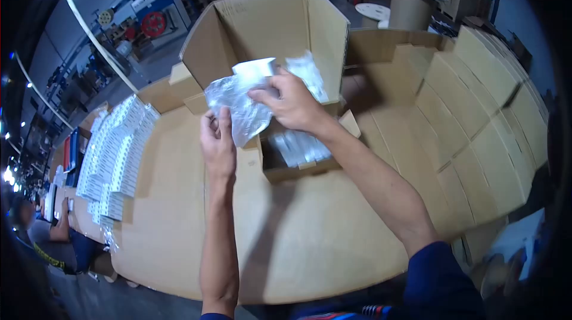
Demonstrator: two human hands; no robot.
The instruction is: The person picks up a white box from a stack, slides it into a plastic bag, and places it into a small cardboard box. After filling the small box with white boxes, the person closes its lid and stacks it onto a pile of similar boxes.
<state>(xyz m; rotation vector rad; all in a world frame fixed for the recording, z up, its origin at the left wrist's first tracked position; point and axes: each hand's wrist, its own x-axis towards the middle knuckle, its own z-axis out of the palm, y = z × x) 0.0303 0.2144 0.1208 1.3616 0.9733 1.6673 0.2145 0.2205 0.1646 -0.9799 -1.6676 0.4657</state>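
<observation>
right hand (293, 102) is clamped on the small white box (255, 69), left hand (218, 147) pinches the clear bag (239, 111), both near the worktop's far edge (174, 113); handling box against bag seems in hand, and moving either calls for steady fingers.

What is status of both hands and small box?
Left hand: pinching clear bag. Right hand: holding white box. Open carton below, nothing between.
</observation>
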